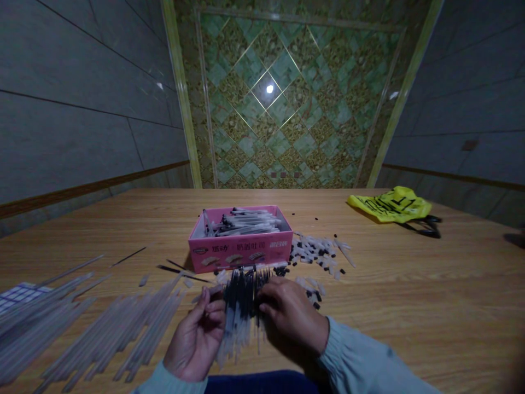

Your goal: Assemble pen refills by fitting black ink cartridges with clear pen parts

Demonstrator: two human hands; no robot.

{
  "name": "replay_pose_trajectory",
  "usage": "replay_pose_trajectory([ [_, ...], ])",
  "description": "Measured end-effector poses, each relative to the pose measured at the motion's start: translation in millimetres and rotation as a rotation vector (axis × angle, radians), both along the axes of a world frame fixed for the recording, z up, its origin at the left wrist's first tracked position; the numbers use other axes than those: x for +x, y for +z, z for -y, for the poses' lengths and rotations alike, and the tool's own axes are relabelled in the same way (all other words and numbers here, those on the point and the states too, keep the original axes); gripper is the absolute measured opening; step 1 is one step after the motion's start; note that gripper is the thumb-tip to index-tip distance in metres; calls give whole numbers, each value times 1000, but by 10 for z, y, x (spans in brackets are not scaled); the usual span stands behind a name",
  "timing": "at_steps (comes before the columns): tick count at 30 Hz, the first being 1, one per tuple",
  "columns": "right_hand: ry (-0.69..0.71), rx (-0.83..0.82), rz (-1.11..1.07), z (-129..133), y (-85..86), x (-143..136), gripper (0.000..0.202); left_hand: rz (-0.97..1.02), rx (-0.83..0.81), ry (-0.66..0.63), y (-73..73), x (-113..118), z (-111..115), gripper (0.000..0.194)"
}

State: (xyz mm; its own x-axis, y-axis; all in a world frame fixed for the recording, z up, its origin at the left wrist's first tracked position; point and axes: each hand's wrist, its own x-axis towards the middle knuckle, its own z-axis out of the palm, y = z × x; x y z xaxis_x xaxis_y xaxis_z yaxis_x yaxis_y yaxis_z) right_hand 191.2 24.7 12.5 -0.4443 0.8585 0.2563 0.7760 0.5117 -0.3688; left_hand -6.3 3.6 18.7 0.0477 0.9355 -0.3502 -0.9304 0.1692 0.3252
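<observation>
Pink box (241,251) on wood table (394,295), open top, filled with slim pale sticks with dark ends (250,221); all places below go by this box; row of thin dark-topped rods (240,301) lies just on the near side of it, dark ends toward the box, paler ends toward the person; left hand (197,336) at the left of that row, palm partly turned up, thumb and fingers pinching a small pale piece (215,290), fine detail blurred; right hand (293,312) over the right part of the row, nearer than the box, fingers bent in, thumb close to them; cannot tell whether anything is pinched there.

Right of the box, a scatter of small clear and black pieces (315,251), some more on its near right side; yellow bag (389,205) with black print farther off to the right, black item (426,225) beside it, kind unclear; left of the box and nearer the person, spread bunches of long translucent tubes (118,325); thin dark rods (182,271) just off the box's near left corner; checked white-and-blue item (22,295) far left of the box, partly under tubes; tiled wall (287,126) beyond the box.
</observation>
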Motion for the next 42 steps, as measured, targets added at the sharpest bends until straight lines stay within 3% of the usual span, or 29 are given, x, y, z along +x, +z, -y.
replay_pose_trajectory([
  [7,-72,37,133,42,-123,-165,20,-101,-9,-21,4,54,26,23],
  [11,-41,6,35,52,-92,-169,11,-124,3,-11,-39,38,18,21],
  [14,-34,-74,-307,59,-70,-176,6,-137,16,-16,-69,26,3,19],
  [18,-19,-451,-913,53,-139,-223,15,-225,18,-30,-104,36,-15,17],
  [20,-10,-613,-1120,44,-200,-248,25,-304,32,-51,-121,51,-15,13],
  [22,-5,-655,-1227,31,-251,-259,30,-413,61,-72,-137,67,-9,8],
  [25,5,-538,-1212,14,-263,-248,22,-569,135,-92,-156,82,3,16],
  [29,15,-399,-1159,36,-150,-223,13,-649,168,-79,-171,81,14,29],
  [34,-5,-344,-1103,99,-42,-231,8,-693,167,-72,-167,86,13,33],
  [42,-24,-285,-994,111,-90,-232,9,-746,162,-96,-180,91,21,34],
])
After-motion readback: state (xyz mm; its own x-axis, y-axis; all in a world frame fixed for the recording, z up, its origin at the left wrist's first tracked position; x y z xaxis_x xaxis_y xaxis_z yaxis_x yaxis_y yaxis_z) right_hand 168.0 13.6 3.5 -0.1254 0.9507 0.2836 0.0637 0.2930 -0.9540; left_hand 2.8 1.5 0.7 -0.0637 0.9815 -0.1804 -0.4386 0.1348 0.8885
